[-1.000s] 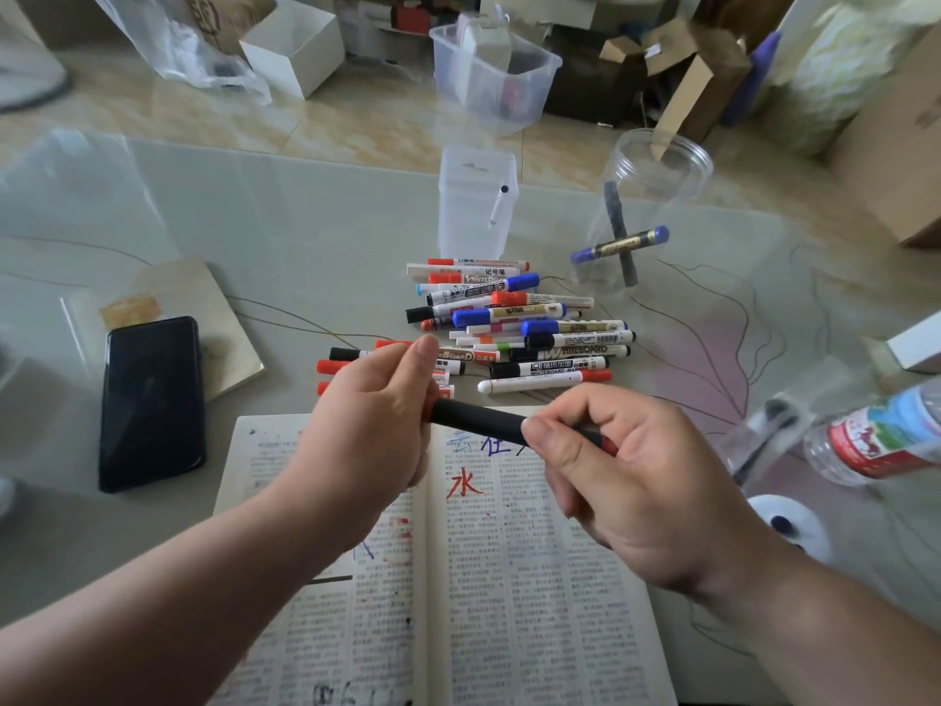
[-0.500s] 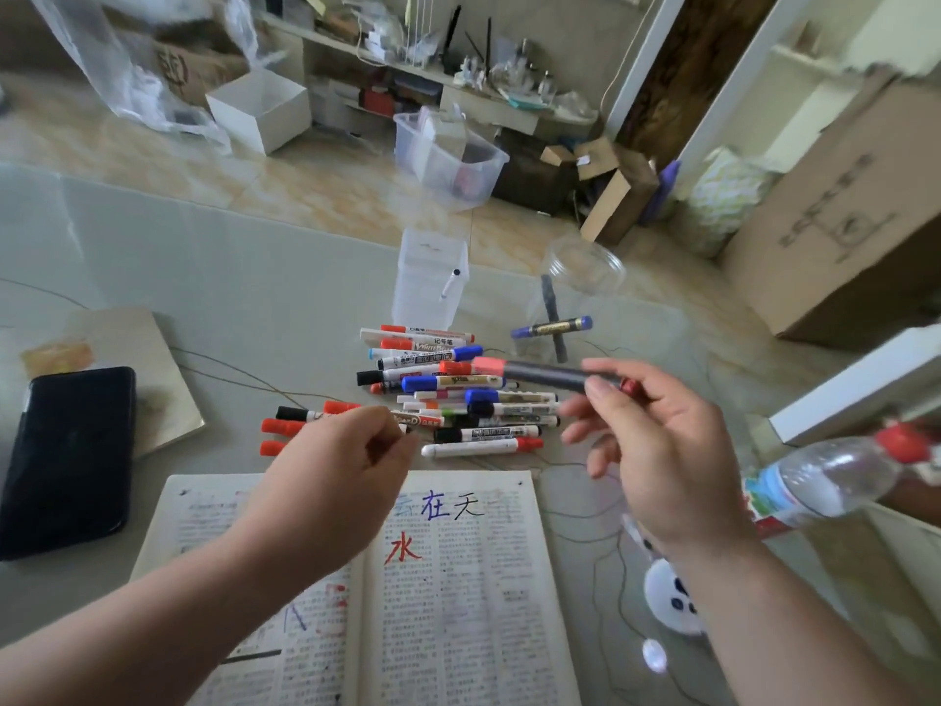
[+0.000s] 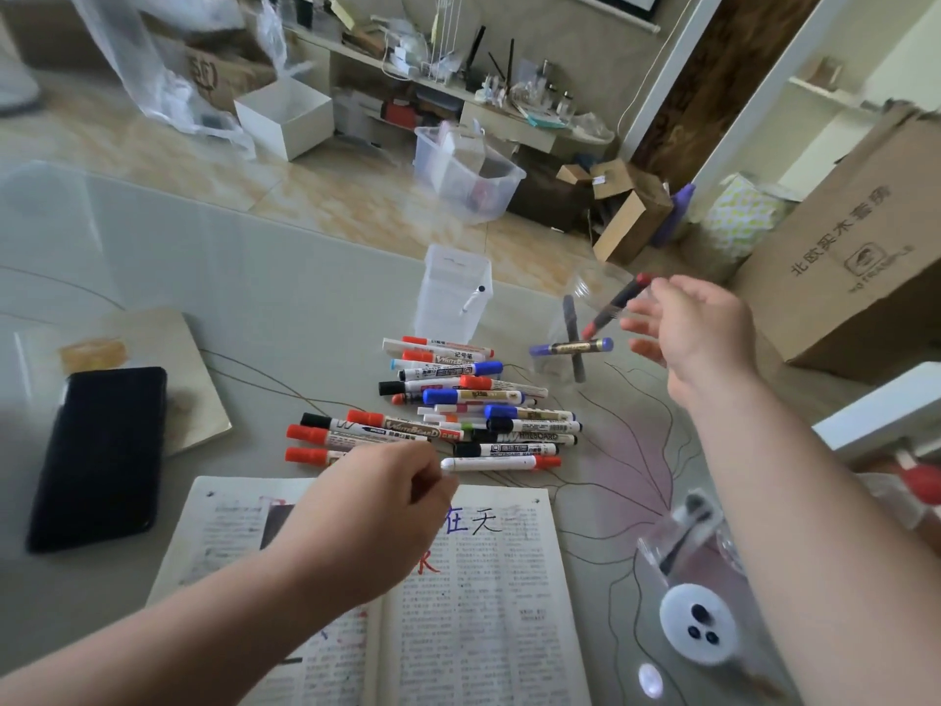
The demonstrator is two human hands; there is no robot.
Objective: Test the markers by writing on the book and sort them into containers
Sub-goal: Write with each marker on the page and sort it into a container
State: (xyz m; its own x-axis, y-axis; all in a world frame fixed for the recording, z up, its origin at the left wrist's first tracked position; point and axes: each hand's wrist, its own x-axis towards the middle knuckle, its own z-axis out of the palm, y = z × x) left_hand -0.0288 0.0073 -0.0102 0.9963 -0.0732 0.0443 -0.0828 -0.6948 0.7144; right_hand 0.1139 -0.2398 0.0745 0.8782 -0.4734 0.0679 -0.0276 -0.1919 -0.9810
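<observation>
Head view, single entry.

Step in hand: sorting. Your right hand (image 3: 687,333), middle right of the frame, had its fingers spread and gripped nothing. The dark marker (image 3: 613,305) hung tilted at the mouth of the round jar (image 3: 585,282), just off your fingertips; whether it was touching them could not be told.

Your left hand (image 3: 377,512), lower centre, had its fingers curled over the near edge of the marker pile (image 3: 458,405). Whether it pinched anything could not be told.

Next move, as judged: pick one marker from the pile, uncap it, and try it on the open book (image 3: 483,603). You would need a clean pinch on a single barrel among overlapping ones.

Count:
- Round jar: two markers crossed inside, and a third entering.
- Square container (image 3: 450,308), upper centre: one white marker.
- Pile: about eighteen, though overlap left the count uncertain.
- Book: one, with blue, black and red test characters on it.
- Phone (image 3: 97,456), left: one.
</observation>
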